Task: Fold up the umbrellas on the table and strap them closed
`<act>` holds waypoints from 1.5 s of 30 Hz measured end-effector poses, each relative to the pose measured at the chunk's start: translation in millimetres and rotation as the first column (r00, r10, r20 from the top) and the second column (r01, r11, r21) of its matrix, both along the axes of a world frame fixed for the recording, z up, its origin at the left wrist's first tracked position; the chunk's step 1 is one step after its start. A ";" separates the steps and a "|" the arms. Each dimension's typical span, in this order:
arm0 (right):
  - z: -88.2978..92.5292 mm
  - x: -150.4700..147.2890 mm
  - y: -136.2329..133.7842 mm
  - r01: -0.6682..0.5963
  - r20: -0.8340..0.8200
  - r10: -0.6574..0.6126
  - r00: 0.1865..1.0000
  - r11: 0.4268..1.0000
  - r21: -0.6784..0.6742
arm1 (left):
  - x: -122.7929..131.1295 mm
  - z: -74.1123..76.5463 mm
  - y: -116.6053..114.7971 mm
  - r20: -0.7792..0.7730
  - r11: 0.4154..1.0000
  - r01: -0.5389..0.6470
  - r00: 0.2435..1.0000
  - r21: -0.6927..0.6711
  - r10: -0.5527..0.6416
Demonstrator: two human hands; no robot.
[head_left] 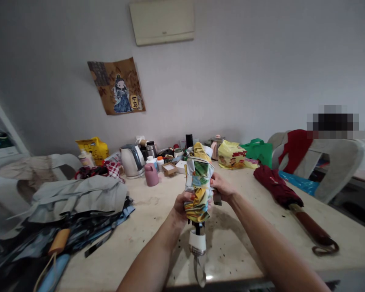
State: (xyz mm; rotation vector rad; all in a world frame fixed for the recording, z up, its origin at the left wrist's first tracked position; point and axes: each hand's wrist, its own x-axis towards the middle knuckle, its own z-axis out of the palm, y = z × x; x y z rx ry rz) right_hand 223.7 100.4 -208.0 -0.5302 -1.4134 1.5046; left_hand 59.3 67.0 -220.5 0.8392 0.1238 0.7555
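Note:
A folded umbrella (197, 186) with yellow, white and green patterned cloth is held up over the table, its white handle (197, 242) and wrist loop hanging towards me. My left hand (182, 205) is closed around the lower left side of the cloth. Higher on the right side, my right hand (221, 187) grips the same umbrella, with a dark strap end (217, 198) by its fingers. The fingers behind the cloth are hidden.
Loose umbrellas (79, 198) cover the table's left side. A closed maroon umbrella (276, 186) with a brown handle lies on the right. At the back stand a kettle (132, 161), a pink cup (151, 175), a yellow snack bag (231, 155) and a green bag (258, 152). A person sits far right.

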 end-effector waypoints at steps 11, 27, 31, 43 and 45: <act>6.6 5.5 -8.2 0.154 -0.007 -0.154 0.988 0.988 0.014 | -5.3 1.1 6.0 -0.136 0.990 -0.065 0.987 0.127 0.083; 19.1 17.2 2.6 0.310 0.543 -0.627 0.558 0.765 0.565 | 26.8 -21.5 21.6 -0.239 0.600 -0.704 0.553 0.380 0.799; 23.7 15.8 -3.9 0.355 0.516 -0.730 0.449 0.675 0.647 | 25.2 -15.9 22.4 -0.243 0.588 -0.749 0.535 0.306 0.809; 12.3 4.7 1.8 0.411 0.131 -0.436 0.891 0.894 0.179 | 8.7 -3.4 7.5 -0.158 0.906 -0.406 0.893 0.116 0.421; 11.4 3.2 -1.8 0.227 0.127 -0.236 0.963 0.971 0.079 | 5.1 -8.5 9.5 -0.148 0.939 -0.324 0.929 0.112 0.339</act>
